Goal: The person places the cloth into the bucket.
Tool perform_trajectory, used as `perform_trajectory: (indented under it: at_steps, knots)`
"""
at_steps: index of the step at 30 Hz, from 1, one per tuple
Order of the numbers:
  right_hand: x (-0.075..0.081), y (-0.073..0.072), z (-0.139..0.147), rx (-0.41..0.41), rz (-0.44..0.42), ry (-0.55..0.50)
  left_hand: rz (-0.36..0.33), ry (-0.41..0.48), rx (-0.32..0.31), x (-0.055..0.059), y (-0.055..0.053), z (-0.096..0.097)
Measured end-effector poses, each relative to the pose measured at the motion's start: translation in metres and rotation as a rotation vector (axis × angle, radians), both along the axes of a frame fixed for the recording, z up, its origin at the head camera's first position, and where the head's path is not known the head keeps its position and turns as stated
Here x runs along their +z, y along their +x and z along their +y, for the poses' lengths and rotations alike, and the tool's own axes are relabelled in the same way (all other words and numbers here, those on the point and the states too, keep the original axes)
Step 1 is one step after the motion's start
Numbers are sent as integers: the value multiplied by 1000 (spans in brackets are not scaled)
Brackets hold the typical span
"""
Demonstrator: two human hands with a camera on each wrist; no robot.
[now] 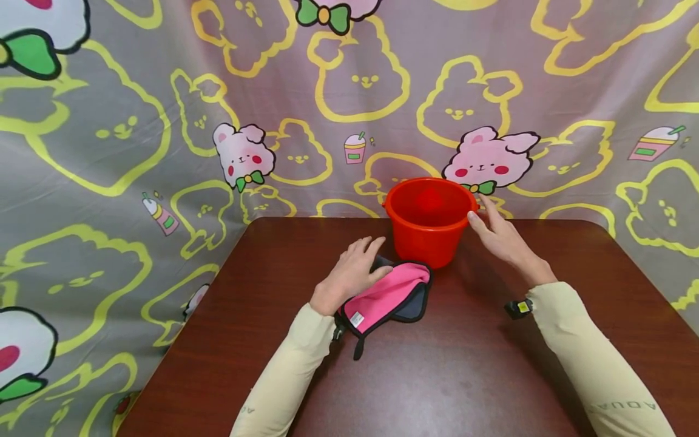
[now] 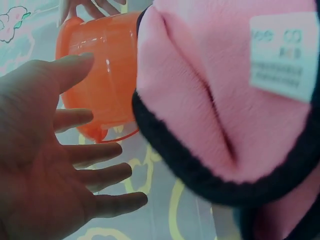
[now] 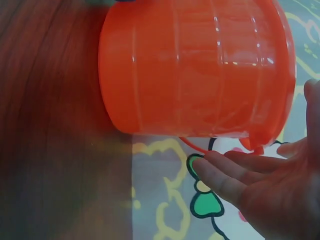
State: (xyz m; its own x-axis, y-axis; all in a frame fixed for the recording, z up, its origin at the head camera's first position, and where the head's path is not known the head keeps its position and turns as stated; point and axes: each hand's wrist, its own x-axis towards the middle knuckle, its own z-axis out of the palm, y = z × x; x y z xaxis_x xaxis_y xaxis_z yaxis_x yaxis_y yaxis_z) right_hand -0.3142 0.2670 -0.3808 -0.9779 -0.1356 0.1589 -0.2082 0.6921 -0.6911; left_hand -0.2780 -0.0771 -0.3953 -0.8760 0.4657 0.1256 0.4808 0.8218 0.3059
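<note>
A red plastic bucket (image 1: 428, 243) stands upright toward the back of the table. In front of it lies a pink cloth (image 1: 382, 294) with a dark back, black edging, a white label and a hanging loop. My left hand (image 1: 352, 270) hovers over the cloth's left part, fingers spread and holding nothing; the left wrist view shows the palm (image 2: 40, 150) with the pink cloth (image 2: 200, 90) close by. My right hand (image 1: 502, 240) is at the bucket's right rim, fingers extended. In the right wrist view its fingers (image 3: 240, 172) reach along the bucket's side (image 3: 195, 70) near the handle lug.
The brown wooden table (image 1: 262, 291) has its back edge against a grey curtain (image 1: 295, 109) printed with cartoon rabbits and yellow outlines. The same kind of curtain hangs along the left side. A small dark device (image 1: 519, 308) is strapped at my right wrist.
</note>
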Motion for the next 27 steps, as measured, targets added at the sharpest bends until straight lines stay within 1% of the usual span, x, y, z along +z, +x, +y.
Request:
perform_trajectory:
  at_steps: [4, 9, 12, 15, 17, 20, 23, 27]
  knots:
    - [-4, -1, -3, -9, -26, -39, -57, -37, 2, -5, 3, 3]
    - [-10, -2, -7, -9, -49, -123, -141, -97, 3, -12, 8, 6]
    - [-12, -2, -10, -17, -52, -171, -204, -127, 16, -15, 10, 8]
    - [-14, -3, -14, -12, -54, -221, -272, -156, 44, -17, 12, 9]
    - [-15, -3, -17, -1, -46, -249, -299, -182, 54, -18, 13, 10]
    - [-16, -4, -20, 3, -25, -271, -306, -234, 58, -19, 14, 12]
    - [-16, -5, -20, 1, -12, -287, -299, -284, 41, -19, 14, 13]
    - [-13, -5, -19, 4, -33, -307, -284, -324, 12, -19, 16, 12]
